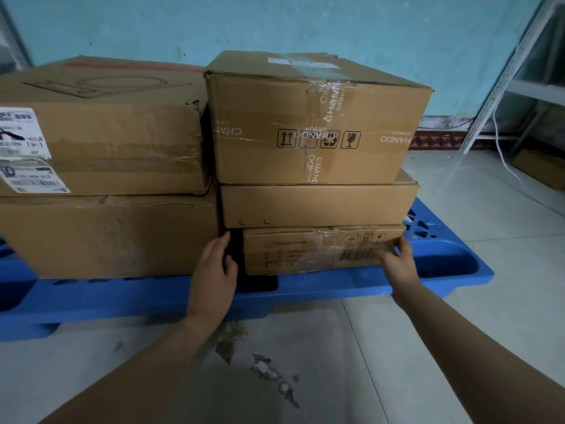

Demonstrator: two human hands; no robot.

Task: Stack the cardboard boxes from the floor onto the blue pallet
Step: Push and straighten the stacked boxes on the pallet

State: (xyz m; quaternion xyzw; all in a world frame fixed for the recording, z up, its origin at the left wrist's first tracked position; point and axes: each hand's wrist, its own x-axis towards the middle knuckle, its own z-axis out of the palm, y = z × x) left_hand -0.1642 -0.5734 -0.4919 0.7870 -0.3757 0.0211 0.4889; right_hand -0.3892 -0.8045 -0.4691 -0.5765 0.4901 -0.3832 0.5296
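- Head view: I see five taped, creased cardboard boxes on the slotted blue pallet (336,289).
- My left hand (214,267) lies flat, fingers loosely extended, beside the bottom box (293,255).
- My right hand (397,258) curls onto its right corner.

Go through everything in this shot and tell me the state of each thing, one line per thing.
Bottom right box: on the pallet, taped, held at both ends.
Middle right box: stacked on it, overhanging toward the left.
Top right box: topmost, taped shut.
Lower left box: on the pallet.
Upper left box: stacked, labels on its front.
Blue pallet: flat on the floor.
Left hand: at the box's left end.
Right hand: on its right corner.
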